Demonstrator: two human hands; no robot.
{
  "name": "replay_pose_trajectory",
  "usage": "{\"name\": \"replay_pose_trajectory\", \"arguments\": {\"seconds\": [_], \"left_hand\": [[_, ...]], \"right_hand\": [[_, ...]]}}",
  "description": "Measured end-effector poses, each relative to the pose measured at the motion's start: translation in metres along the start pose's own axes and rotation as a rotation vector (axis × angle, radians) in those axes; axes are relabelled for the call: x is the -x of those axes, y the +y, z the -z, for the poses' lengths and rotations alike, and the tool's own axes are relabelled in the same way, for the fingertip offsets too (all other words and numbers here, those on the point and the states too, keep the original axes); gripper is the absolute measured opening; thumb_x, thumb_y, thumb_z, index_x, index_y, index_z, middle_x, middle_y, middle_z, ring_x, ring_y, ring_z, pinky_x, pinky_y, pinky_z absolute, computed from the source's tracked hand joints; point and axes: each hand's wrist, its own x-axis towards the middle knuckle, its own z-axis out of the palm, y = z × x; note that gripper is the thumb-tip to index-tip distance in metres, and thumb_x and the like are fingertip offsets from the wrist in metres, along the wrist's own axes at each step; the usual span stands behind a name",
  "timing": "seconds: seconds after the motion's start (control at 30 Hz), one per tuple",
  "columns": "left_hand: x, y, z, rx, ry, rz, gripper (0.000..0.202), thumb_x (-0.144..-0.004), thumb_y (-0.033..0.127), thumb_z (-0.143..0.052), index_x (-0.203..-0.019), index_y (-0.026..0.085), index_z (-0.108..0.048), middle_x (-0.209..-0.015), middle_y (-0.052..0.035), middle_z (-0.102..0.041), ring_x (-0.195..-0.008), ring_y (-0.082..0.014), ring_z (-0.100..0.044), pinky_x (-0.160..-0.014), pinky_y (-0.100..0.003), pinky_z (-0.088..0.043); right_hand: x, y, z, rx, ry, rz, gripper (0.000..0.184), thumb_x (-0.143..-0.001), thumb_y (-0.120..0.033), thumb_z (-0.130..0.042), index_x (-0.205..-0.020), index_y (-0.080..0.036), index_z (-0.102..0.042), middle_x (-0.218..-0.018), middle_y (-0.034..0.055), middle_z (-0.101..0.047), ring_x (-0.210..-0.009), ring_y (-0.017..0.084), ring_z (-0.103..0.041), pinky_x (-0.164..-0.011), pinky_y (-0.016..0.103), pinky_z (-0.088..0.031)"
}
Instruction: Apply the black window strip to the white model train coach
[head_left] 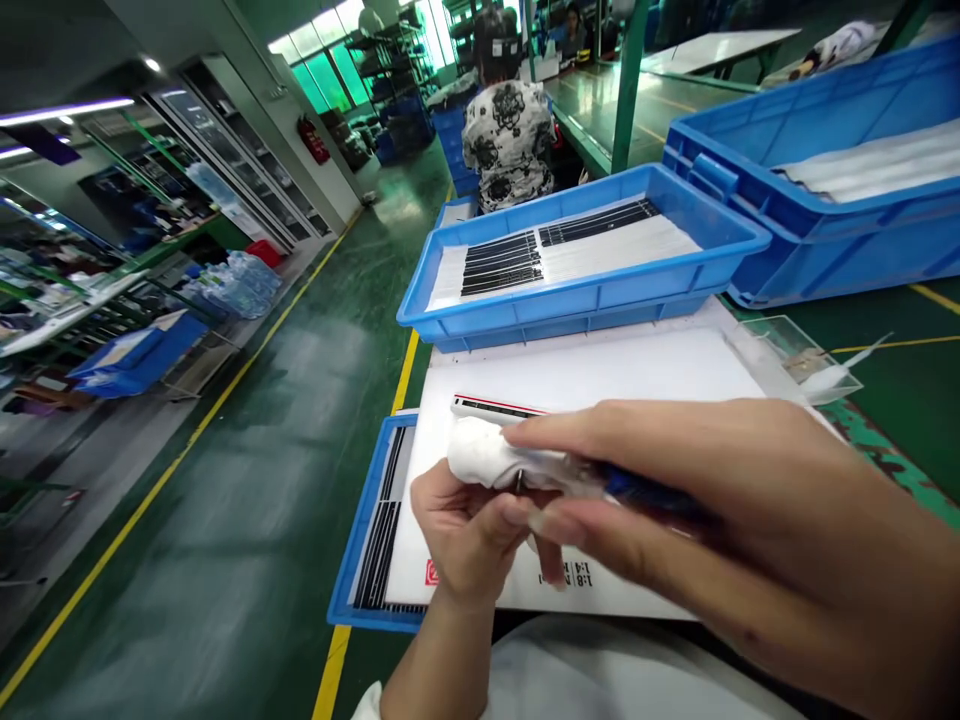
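Note:
Close together over the white board (600,370), my two hands meet. My left hand (469,535) is closed, with a white cloth (480,450) bunched at its fingers; whether it wraps a finger or is only held, I cannot tell. In my right hand (720,500) is a tool with a dark blue handle (652,490), its pale front end reaching the cloth. The tip and exact kind of this tool are hidden by my fingers. Just behind the cloth lies a narrow strip (495,405) with black and red lines, partly covered by my hands.
A blue tray (585,290) holding rows of black strips stands behind the board. Another blue tray (341,590) pokes out at the left. Larger blue crates (840,250) are at right, near a clear box (787,340). A seated person (510,140) is ahead.

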Motion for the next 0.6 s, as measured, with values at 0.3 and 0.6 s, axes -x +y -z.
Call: {"name": "replay_pose_trajectory", "arguments": {"seconds": [0.3, 0.6], "left_hand": [[-0.028, -0.008, -0.009, 0.351, -0.166, 0.378, 0.029, -0.099, 0.040, -0.069, -0.085, 0.015, -0.075, -0.061, 0.0003, -0.067, -0.029, -0.0047, -0.049, -0.027, -0.010, -0.027], [-0.036, -0.019, -0.056, 0.146, -0.138, 0.171, 0.020, -0.097, 0.039, -0.073, -0.099, 0.020, -0.077, -0.058, 0.0009, -0.068, -0.032, -0.0109, -0.058, -0.027, -0.013, -0.034]], "right_hand": [[-0.017, 0.024, -0.005, -0.366, 0.203, -0.271, 0.022, -0.105, -0.030, -0.068, -0.085, -0.022, -0.069, -0.068, -0.0092, -0.064, -0.056, 0.006, -0.057, -0.051, 0.015, -0.045], [0.016, 0.030, 0.050, 0.071, 0.054, 0.034, 0.019, -0.112, -0.028, -0.053, -0.113, -0.021, -0.071, -0.090, -0.0026, -0.076, -0.077, 0.016, -0.073, -0.067, 0.028, -0.049]]}}
